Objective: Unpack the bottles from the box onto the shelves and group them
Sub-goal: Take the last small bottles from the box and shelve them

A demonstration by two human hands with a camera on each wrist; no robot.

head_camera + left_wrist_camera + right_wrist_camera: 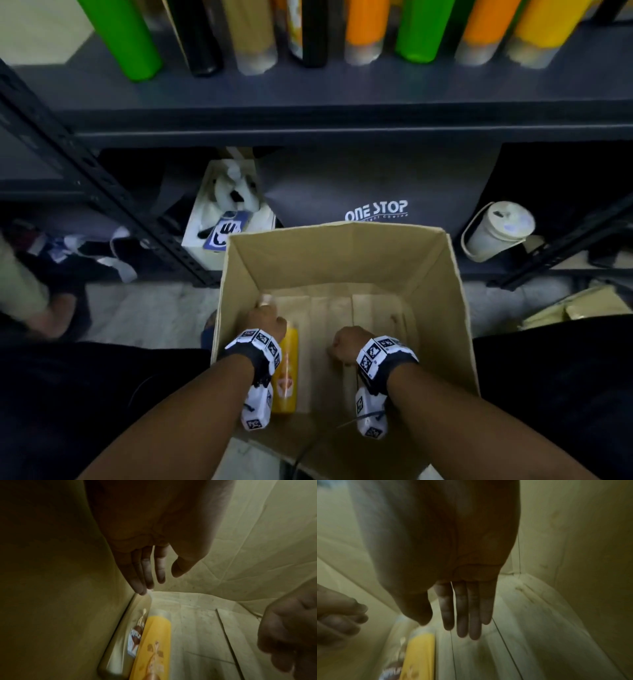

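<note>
Both hands, fingers extended and empty, reach into the cardboard box [342, 260]; left hand [265, 320] nearer the yellow bottle [286, 370] lying lengthwise lower left.

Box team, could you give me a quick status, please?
Both hands, left hand and right hand, open inside box. Yellow bottle and another beside it lying unheld. Nothing blocking.

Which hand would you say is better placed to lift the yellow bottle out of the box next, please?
Probably the left hand: it hangs open directly over the yellow bottle lying along the box left wall. The right hand, also open, hovers over bare cardboard floor.
</note>
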